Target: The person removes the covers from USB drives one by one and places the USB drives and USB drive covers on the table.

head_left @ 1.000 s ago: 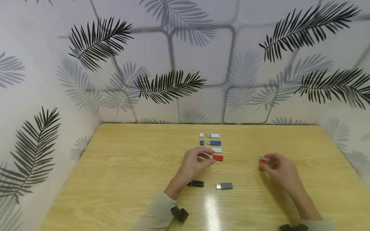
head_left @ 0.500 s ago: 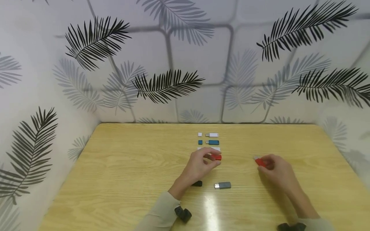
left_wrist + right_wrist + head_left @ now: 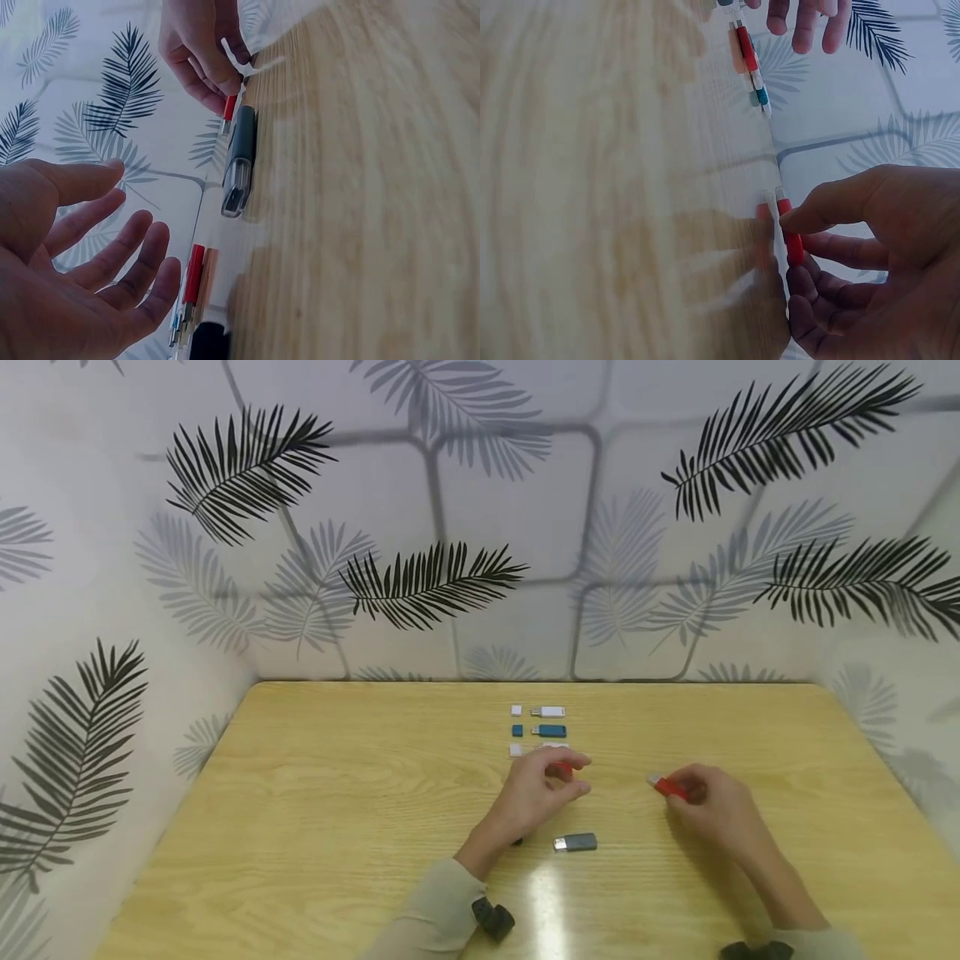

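My right hand pinches a red USB stick between thumb and fingers, its metal plug pointing left toward the other hand. The stick is close over the tabletop. My left hand hovers above the table with fingers apart, holding nothing, as its palm and fingers show in the left wrist view. Under it lies a second red USB stick, mostly covered by the fingers in the head view. Just beyond, a white USB stick is partly hidden behind that hand.
Farther back lie a white USB stick and a blue one, with a white cap, a blue cap and another white cap to their left. Nearer lies a grey USB stick; a black one is mostly behind my left wrist.
My left hand has moved right, over the red USB stick on the table, uncovering a white cap. My right hand has turned its red USB stick from upright to pointing left.
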`<act>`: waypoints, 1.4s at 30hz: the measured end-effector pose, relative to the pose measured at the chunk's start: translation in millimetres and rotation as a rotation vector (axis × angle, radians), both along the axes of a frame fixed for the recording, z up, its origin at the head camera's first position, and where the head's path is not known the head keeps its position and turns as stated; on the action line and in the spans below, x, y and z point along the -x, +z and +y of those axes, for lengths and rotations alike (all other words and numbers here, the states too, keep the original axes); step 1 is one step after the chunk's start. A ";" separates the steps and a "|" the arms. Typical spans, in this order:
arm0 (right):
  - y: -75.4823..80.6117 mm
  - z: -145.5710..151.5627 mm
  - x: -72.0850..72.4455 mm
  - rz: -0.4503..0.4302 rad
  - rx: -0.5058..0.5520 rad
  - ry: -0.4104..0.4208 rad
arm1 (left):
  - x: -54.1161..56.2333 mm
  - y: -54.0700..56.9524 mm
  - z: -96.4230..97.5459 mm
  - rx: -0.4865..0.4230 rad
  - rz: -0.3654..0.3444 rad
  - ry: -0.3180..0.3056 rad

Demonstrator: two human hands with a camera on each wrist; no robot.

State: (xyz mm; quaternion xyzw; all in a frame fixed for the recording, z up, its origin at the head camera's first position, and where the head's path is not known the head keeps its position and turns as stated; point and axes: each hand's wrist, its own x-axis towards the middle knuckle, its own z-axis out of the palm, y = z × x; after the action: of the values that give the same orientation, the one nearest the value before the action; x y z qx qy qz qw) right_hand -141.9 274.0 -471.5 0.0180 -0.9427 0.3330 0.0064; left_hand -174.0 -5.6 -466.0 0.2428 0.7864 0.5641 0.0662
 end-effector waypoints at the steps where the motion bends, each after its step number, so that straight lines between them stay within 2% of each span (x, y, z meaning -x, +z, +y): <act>1: 0.0 -0.6 0.3 0.000 0.000 0.006 | 0.2 -0.5 0.9 0.000 -0.005 -0.003; 10: 1.8 -4.6 -3.4 0.054 0.058 0.080 | -0.1 -2.1 13.2 -0.030 -0.074 -0.024; 16: 6.7 -12.4 -5.6 0.069 0.102 0.098 | 4.9 -3.5 21.8 -0.050 -0.062 -0.049; 32: 14.7 -19.9 -6.0 0.187 0.101 0.209 | 4.9 -9.5 36.7 -0.047 -0.145 -0.022; 42: 18.3 -19.3 -9.3 0.193 0.081 0.209 | 5.0 -11.9 48.0 -0.045 -0.112 -0.019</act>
State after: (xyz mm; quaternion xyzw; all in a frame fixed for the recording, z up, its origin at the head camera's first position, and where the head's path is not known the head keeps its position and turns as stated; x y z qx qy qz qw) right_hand -132.6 254.7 -453.2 0.1475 -0.9165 0.3665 0.0629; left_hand -179.0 42.3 -477.9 0.2198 0.7661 0.5939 0.1101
